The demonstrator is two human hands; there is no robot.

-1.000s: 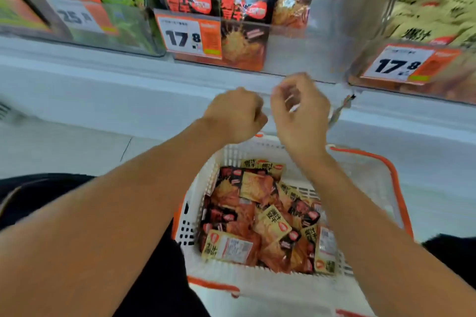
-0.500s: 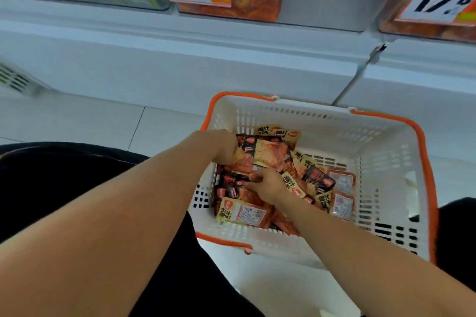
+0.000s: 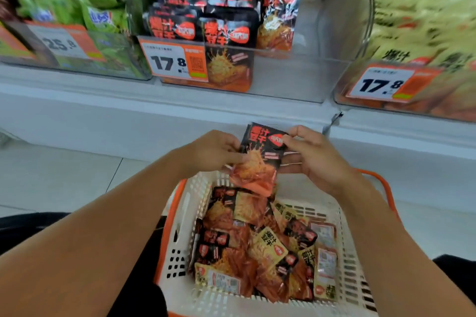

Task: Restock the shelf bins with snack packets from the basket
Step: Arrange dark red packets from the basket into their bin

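Both hands, left [image 3: 215, 153] and right [image 3: 315, 159], are pinching one black packet [image 3: 260, 157] over the basket [image 3: 177, 216], below the bins [image 3: 283, 77].

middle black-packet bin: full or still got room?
Still room. The middle bin holds black packets standing on its left side, while its right part shows only clear wall. How deep the rows run cannot be told.

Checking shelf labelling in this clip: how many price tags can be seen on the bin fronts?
3. One reading 25.8 on the left bin with green packets, one reading 17.8 on the middle bin with black packets, and another 17.8 on the right bin. Others may lie outside the frame.
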